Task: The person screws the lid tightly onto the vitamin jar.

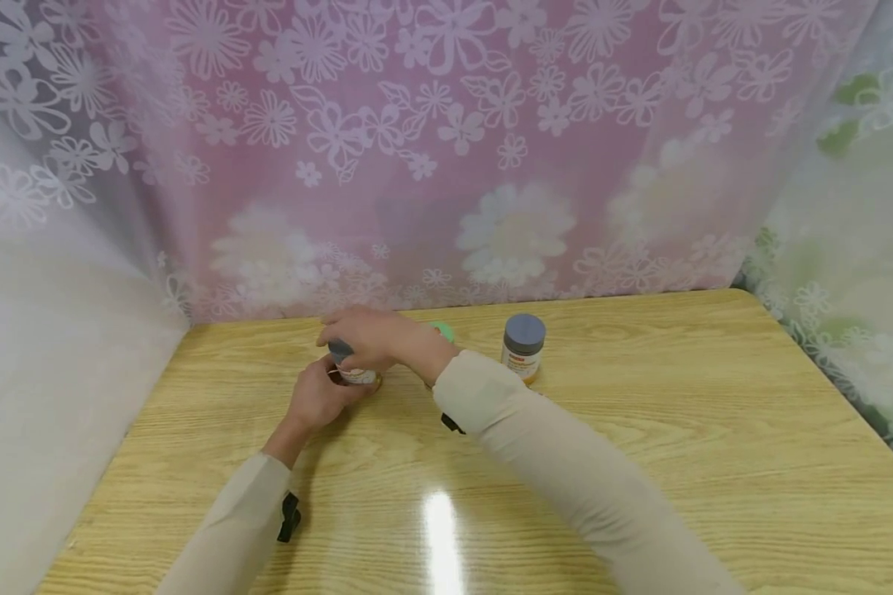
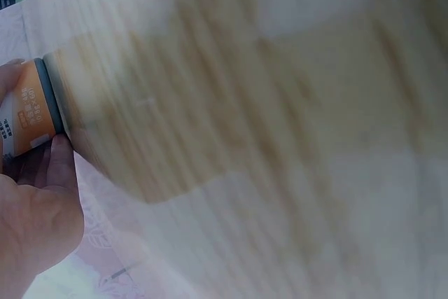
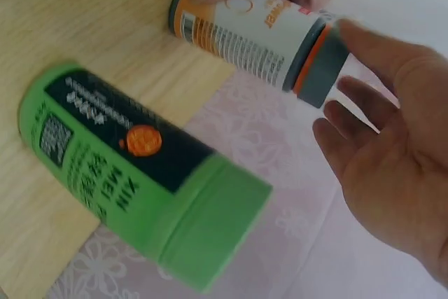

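Observation:
A white-and-orange supplement jar with a dark grey lid stands toward the back left of the table. My left hand grips its lower body, thumb across the label; in the left wrist view fingers also lie near its dark base. From above, my right hand holds the lid, thumb on one side and bent fingers on the other. An orange band shows just under the lid. Beside the jar is a green bottle with a black label, largely hidden by my right wrist in the head view.
Another jar with a grey lid stands to the right of the green bottle. The wooden table ends at the back against a pink floral curtain. Pale cloth hangs at both sides.

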Demonstrator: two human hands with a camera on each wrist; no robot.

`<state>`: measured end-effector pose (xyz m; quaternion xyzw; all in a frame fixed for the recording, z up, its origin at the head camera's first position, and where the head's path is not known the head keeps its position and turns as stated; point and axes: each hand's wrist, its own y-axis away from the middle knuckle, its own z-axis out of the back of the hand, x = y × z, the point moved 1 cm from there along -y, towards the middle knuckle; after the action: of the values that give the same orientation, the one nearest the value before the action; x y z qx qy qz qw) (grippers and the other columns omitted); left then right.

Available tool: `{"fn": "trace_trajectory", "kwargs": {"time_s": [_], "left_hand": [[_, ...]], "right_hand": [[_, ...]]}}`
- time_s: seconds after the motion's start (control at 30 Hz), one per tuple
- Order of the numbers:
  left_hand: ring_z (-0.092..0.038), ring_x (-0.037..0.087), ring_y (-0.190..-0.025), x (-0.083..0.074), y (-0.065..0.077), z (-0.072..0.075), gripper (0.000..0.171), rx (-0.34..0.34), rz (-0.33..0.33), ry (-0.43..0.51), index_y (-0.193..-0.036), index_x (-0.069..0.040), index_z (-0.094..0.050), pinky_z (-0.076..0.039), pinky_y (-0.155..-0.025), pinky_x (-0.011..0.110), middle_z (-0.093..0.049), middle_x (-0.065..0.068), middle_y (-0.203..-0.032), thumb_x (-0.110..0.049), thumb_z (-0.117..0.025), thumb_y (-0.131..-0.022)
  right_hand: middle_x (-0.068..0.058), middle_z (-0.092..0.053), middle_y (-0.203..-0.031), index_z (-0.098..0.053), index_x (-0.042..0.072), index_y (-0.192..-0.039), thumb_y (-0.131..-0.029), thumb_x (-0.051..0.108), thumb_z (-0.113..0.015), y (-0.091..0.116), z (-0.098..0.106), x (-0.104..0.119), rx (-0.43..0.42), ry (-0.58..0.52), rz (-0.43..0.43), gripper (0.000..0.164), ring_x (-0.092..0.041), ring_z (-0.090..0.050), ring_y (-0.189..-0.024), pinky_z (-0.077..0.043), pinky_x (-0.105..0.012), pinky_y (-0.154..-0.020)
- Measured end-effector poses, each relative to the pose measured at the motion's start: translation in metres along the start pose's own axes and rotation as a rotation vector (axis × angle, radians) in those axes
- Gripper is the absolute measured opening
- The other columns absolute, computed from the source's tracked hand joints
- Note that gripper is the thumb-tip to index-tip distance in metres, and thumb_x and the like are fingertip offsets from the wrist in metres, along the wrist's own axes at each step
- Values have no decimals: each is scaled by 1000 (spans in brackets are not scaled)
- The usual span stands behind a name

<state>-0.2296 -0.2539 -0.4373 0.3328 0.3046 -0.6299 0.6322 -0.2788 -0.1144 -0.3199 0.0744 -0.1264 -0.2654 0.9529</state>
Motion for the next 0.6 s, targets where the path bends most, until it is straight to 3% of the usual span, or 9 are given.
{"fn": "trace_trajectory", "kwargs": {"time_s": [0.17,0.6], "left_hand": [[-64,21,-87,1,-1,-2,50,-5,21,4,-116,-3,-58,-53,-72,34,-65,8,-99,-30,-79,-80],[-65,22,-87,-5,3,-7,43,-66,32,-39,-111,-6,-60,-53,-70,34,-66,7,-97,-29,-79,-80]], "right_hand": [[1,-46,-141,-49,18,-141,-96,17,-59,1,2,-6,31,-67,34,46,-14,-43,-128,-38,-26,-99],[5,-52,-136,-55,21,-136,-94,19,-62,6,-6,4,-101,-115,-74,42,-13,-49,-121,-44,-25,-91]]}}
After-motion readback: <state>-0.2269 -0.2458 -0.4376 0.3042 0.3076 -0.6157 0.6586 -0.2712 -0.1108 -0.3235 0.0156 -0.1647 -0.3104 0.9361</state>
